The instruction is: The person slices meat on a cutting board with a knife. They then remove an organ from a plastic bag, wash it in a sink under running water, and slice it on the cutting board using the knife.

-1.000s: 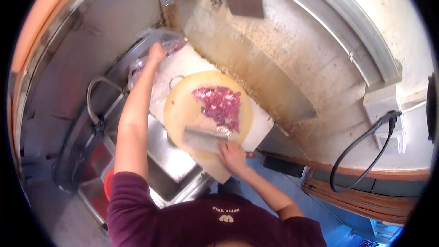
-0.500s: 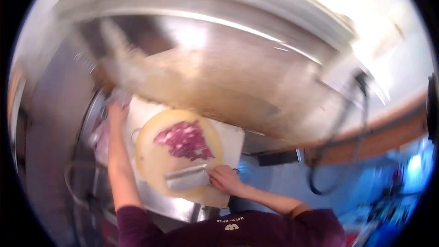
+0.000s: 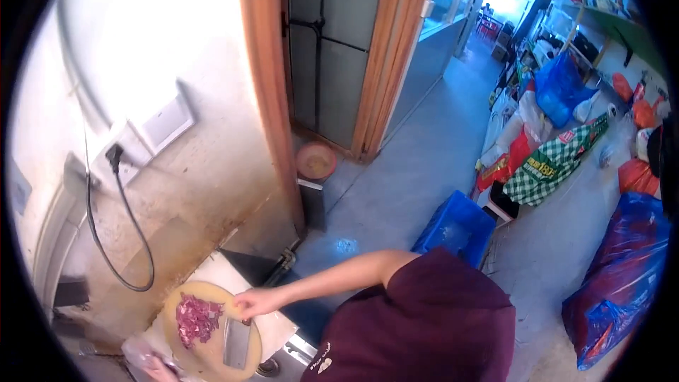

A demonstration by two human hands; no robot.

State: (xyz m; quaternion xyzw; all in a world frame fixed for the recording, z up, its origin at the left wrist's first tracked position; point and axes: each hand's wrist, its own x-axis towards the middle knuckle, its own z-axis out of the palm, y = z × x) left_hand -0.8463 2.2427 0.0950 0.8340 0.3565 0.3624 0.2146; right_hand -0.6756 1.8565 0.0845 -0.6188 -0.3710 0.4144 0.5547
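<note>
Sliced red meat (image 3: pixel 198 320) lies in a pile on a round, yellowish cutting board (image 3: pixel 205 366). My right hand (image 3: pixel 256 303) is closed around the handle of a cleaver (image 3: pixel 237 344), whose broad blade rests flat on the board beside the meat. At the bottom left edge of the board, my left hand (image 3: pixel 160 369) is partly in view, its fingers closed on a clear plastic bag (image 3: pixel 138 349). What the bag contains is hard to make out.
A white surface (image 3: pixel 277 327) lies under the board. A black cable (image 3: pixel 134 223) hangs from a wall socket (image 3: pixel 127 155). A blue crate (image 3: pixel 458 226) stands on the floor behind me, with several bags (image 3: pixel 559 163) beyond. A red-rimmed basin (image 3: pixel 316 161) sits by the door frame.
My view has swung right, toward the doorway and passage, so the board now appears lower left. My right hand still grips the cleaver. My left hand remains at the bag.
</note>
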